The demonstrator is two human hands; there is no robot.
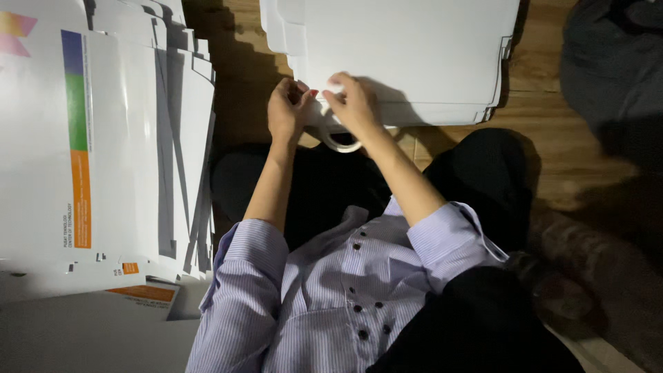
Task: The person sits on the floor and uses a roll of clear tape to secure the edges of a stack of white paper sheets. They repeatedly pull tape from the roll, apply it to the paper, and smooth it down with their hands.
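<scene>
Nearest the camera, striped shirt sleeves [442, 238] lead out to both hands. A roll of tape [340, 141] hangs around the right hand [356, 107], whose grip pinches together at the near edge of a stack of white flat cardboard sheets [414, 55]. The left hand [286, 107] pinches the same edge just beside it. Farther left lies another pile of printed sheets [103, 138] on the wooden floor [552, 138].

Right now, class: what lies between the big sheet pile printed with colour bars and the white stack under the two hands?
In the head view, between the printed pile and the white stack: a bare, shadowed strip of wooden floor.
</scene>
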